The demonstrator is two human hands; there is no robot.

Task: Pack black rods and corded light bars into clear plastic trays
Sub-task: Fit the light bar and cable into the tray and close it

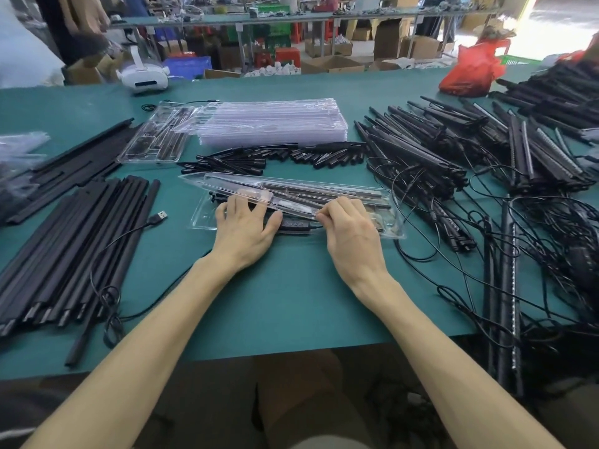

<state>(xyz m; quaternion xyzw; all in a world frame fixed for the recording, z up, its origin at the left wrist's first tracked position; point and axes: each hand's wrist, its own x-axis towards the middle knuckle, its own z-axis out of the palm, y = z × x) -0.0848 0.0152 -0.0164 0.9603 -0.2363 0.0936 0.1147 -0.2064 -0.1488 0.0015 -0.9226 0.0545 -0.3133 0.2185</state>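
A clear plastic tray [387, 218] lies in front of me on the green table [291, 306], with black rods and a light bar inside. Its clear lid [227, 183] is partly lowered over it. My left hand [244, 228] lies flat with straight fingers pressing on the lid's near edge. My right hand [348, 233] pinches the lid's near edge between curled fingers and thumb. A black cord controller [293, 224] sits in the tray between my hands. Its cord with a USB plug [160, 217] trails off to the left.
A stack of empty clear trays [272, 124] stands behind, with a packed tray [155, 140] to its left. Short black rods [278, 157] lie in a row. Long black rods [74, 251] fill the left side. Tangled corded light bars [453, 163] cover the right. A red bag [471, 71] sits far right.
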